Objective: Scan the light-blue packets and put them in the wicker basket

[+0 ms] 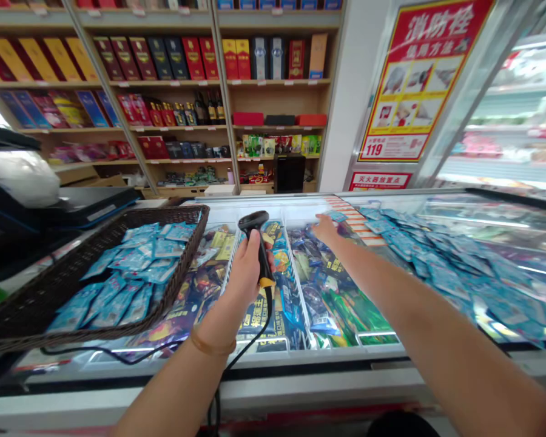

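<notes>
My left hand is wrapped round the handle of a black barcode scanner with a yellow-orange base and a trailing black cord. The scanner is upright above the chest freezer, its head at the top. Farther forward and to the right, my right hand is closed, with a small blue packet at its fingers. Part of its grip is hidden. A brown woven basket on the left holds many blue packets. More blue packets lie spread over the freezer's right side.
White wire dividers separate bagged frozen goods inside the freezer. Dark equipment stands at the far left. Behind are wooden shelves of boxes and bottles, and a red-yellow fire hydrant poster.
</notes>
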A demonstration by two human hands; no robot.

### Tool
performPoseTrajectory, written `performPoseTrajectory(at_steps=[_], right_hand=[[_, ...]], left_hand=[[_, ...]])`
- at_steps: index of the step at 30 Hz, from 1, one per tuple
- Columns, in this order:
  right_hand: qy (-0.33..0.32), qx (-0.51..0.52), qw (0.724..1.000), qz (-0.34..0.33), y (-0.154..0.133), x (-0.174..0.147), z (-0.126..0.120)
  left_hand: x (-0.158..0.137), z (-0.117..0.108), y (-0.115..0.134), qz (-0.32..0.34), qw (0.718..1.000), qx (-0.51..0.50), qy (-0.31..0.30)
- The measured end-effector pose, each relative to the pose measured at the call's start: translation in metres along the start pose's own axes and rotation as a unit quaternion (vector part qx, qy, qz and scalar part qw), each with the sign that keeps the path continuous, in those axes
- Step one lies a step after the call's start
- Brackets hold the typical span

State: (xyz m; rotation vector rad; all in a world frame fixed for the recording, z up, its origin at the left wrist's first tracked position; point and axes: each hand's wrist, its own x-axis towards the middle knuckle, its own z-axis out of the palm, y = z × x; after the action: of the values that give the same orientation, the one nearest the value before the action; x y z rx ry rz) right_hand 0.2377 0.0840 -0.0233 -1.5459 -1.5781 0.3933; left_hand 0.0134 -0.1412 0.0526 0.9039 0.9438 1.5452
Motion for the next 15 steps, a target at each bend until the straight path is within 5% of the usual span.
performPoseTrajectory(at_steps=[4,7,10,15], right_hand=[[0.063,-0.038,0.995,0.061,0.047,0.016,-0.038],[0.094,0.020,0.992,0.078,0.065,0.027,-0.044],[0.062,0.058,0.994,0.067,0.069,0.033,-0.039],[-0.014,-0.019,0.999,0.035,0.054,0.022,-0.031]], left_hand=[[-0.003,-0.002,-0.029,-0.041,0.997,0.038,-0.048],[-0.008,-0.007,-0.041,-0.045,0.995,0.052,-0.073],[-0.011,-0.007,-0.044,-0.048,0.992,0.063,-0.101],[-0.017,-0.001,-0.040,-0.050,0.989,0.080,-0.118]])
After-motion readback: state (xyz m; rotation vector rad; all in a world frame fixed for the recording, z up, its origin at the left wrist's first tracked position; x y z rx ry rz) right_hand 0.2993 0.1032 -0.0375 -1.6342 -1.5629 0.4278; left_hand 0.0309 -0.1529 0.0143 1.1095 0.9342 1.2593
